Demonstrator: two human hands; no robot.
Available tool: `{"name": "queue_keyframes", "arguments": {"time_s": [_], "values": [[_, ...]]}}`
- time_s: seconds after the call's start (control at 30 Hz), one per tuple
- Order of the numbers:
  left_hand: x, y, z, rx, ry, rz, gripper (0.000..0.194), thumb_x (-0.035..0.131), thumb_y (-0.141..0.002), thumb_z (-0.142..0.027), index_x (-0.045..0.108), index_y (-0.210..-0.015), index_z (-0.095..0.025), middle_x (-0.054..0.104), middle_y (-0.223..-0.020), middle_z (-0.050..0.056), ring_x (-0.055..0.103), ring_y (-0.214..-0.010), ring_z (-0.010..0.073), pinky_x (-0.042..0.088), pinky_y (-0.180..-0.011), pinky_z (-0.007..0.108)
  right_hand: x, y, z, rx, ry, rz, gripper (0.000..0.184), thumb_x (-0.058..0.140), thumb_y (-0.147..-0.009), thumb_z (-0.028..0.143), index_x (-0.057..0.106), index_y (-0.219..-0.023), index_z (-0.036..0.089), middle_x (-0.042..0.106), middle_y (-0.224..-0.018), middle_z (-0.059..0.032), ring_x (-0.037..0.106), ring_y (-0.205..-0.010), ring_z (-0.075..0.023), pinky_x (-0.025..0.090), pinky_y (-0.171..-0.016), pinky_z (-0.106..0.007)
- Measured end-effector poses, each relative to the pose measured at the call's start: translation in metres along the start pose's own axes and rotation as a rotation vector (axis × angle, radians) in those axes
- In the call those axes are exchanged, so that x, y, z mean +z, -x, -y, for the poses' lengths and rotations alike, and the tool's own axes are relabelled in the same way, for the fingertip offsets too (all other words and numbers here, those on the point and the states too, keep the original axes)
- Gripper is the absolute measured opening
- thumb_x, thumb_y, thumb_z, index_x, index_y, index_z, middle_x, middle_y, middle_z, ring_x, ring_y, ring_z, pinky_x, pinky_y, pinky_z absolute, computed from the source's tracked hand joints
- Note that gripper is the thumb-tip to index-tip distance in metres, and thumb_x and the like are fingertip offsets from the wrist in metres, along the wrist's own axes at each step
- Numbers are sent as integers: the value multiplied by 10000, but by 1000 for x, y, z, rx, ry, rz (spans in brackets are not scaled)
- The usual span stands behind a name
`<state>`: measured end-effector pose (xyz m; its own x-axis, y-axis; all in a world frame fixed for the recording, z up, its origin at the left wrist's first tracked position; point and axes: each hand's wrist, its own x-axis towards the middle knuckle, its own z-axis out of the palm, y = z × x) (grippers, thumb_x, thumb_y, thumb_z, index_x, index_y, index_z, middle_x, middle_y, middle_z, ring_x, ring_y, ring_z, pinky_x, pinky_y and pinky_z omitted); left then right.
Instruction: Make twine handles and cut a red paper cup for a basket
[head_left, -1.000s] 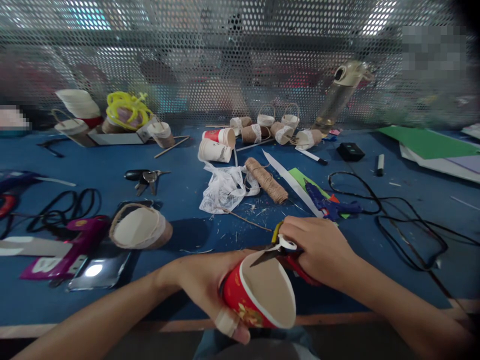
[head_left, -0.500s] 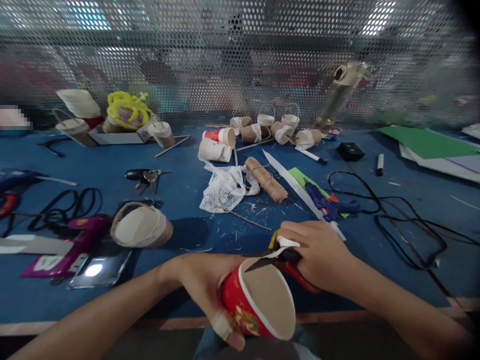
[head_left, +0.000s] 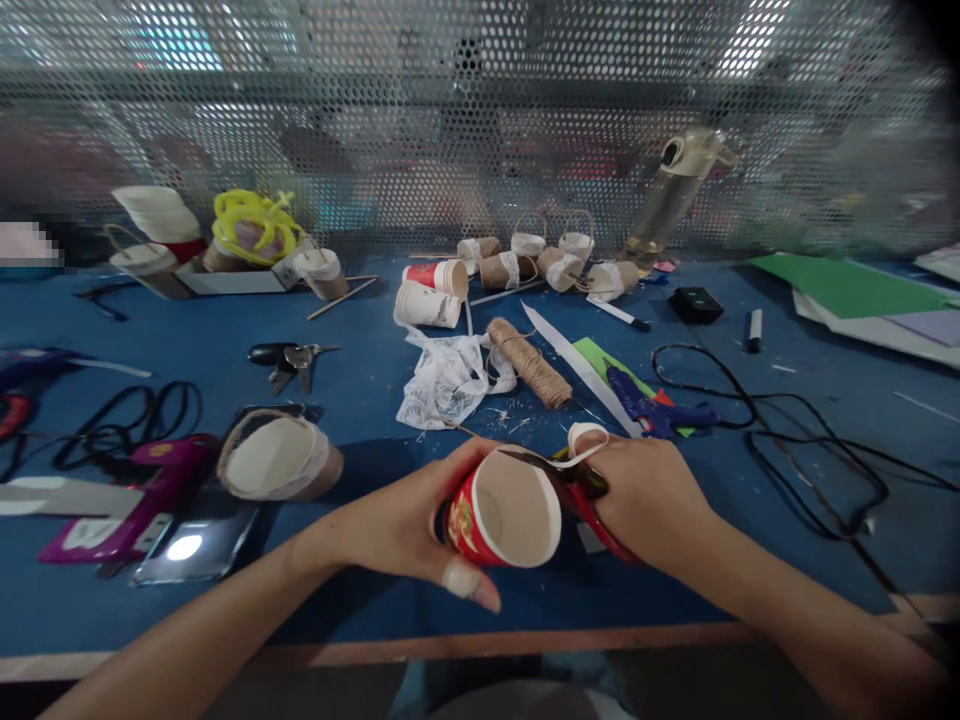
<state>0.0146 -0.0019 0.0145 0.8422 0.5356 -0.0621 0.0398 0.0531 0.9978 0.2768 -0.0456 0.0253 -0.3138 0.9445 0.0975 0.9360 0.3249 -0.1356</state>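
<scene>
My left hand (head_left: 427,520) is closed around the side of a red paper cup (head_left: 469,525), its pale open mouth tilted toward me. A bandage wraps the left thumb. My right hand (head_left: 645,490) grips a pair of scissors (head_left: 589,510) with red on the handle. Their dark blades lie across the far rim of the cup. From the rim a narrow white paper strip curls up beside the right fingers. Beyond the hands lie a roll of brown twine (head_left: 529,362) and bunched white lace (head_left: 444,380).
A twine-wrapped cup (head_left: 281,458), a purple glue gun (head_left: 150,500) and a phone (head_left: 196,540) sit at left. To the right are a blue glue gun (head_left: 652,410) and black cable (head_left: 810,397). Small handled cups and a bottle (head_left: 667,200) stand by the perforated metal screen (head_left: 390,150).
The red cup has moved up and away from me, and its mouth has turned more upward. The scissors stay at its rim, and the cut strip curls more around the right fingers.
</scene>
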Motion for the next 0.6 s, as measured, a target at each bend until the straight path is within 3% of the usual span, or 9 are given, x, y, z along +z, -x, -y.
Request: {"name": "queue_keyframes", "arguments": {"time_s": [0.07,0.13,0.27,0.4,0.6], "values": [[1,2,-2,-5,-100,-48,857,941,-685,-191,474,-1403,-227,640,-1265,88,625,-1184,280,502,-1026,384,0,0,0,13,4,13,156,556,-793,90,641,-718,196,695,-664,-41,572,-510,-174,191,-545,-324],[3,2,-2,-8,-114,-7,809,904,-718,-180,469,-1400,-227,649,-1229,77,640,-1118,259,527,-965,351,0,0,0,-1,-2,24,165,555,-771,65,654,-751,196,715,-733,-39,604,-562,-176,213,-552,-321],[5,-1,1,-61,5,117,786,947,-645,-230,521,-1305,-208,648,-1142,62,631,-997,233,552,-827,293,2,1,-1,-85,-44,18,282,527,-713,9,674,-860,200,728,-864,-31,648,-702,-177,271,-599,-305],[6,-2,4,-44,73,169,755,947,-648,-262,526,-1273,-210,634,-1117,58,622,-975,218,556,-828,300,2,2,0,-103,-61,24,284,525,-684,4,656,-829,211,716,-845,-11,611,-657,-155,252,-586,-299],[6,1,7,-7,68,163,743,943,-664,-305,544,-1282,-201,666,-1112,71,646,-968,226,553,-849,320,-3,-1,2,8,-15,97,203,570,-699,43,660,-768,211,701,-708,-6,536,-523,-145,203,-547,-317]]}}
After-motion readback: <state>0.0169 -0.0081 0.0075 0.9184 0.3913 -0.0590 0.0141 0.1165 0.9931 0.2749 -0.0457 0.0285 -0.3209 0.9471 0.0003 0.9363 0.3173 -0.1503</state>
